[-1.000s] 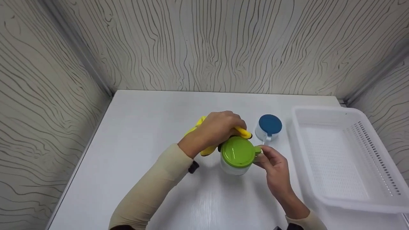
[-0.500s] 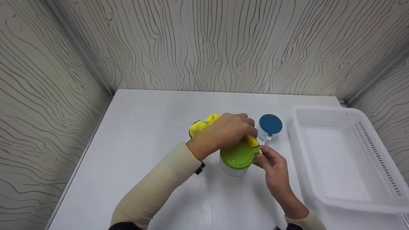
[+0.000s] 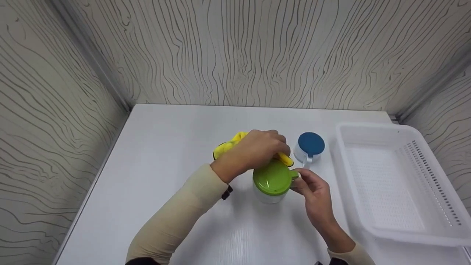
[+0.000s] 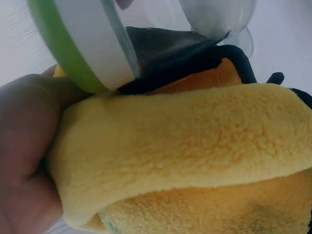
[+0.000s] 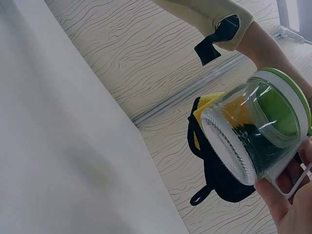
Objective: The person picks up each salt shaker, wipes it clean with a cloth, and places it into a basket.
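Note:
A clear glass jar [image 5: 251,131] with a green lid [image 3: 271,179] is held by its handle in my right hand [image 3: 317,193]. In the right wrist view its ribbed bottom shows and the jar is off the table. My left hand [image 3: 260,150] grips a yellow cloth [image 4: 185,141] with dark edging and presses it against the far side of the jar, near the lid's rim. Part of the cloth hangs behind the glass, and its dark side shows through the jar in the right wrist view. Most left fingertips are hidden behind the hand and cloth.
A second jar with a blue lid [image 3: 311,143] stands on the white table [image 3: 165,147] just behind my right hand. To the right lies a white perforated plastic basket [image 3: 386,184]. Wood-patterned walls [image 3: 239,55] enclose the back and sides.
My left hand with the yellow cloth moved right across the green lid, then slightly back left. The right hand and jar have stayed nearly in place.

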The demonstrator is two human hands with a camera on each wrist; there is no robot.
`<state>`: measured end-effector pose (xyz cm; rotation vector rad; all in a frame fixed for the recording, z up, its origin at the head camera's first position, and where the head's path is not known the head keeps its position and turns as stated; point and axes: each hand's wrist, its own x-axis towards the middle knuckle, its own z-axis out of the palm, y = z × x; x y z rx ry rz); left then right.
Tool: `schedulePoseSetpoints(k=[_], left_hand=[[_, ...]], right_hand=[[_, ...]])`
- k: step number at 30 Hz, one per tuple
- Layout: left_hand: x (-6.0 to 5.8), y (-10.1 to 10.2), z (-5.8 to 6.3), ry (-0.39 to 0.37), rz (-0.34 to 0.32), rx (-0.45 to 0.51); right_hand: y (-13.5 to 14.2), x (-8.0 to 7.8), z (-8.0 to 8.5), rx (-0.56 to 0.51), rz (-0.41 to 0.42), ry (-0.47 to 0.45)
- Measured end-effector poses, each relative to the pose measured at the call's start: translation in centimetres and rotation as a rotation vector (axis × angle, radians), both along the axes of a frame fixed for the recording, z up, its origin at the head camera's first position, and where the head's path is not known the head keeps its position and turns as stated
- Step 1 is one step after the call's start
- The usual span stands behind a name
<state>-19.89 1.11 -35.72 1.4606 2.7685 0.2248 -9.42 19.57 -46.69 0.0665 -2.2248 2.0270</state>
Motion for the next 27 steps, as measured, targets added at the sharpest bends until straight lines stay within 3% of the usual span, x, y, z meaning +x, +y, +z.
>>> schedulePoseSetpoints(k=[12, 18, 27], left_hand=[[-1.3, -2.1, -1.3, -0.045, 0.081, 0.079], [-1.1, -3.2, -1.9, -0.124, 0.117, 0.134], [-0.6, -4.4, -2.7, -0.113, 0.102, 0.231]], right_hand=[[0.6, -0.1, -0.1, -0.061, -0.028, 0.048], [0.8, -0.1, -0.1, -0.063, -0.027, 0.049], [0.9, -0.2, -0.2, -0.080, -0.032, 0.056]])
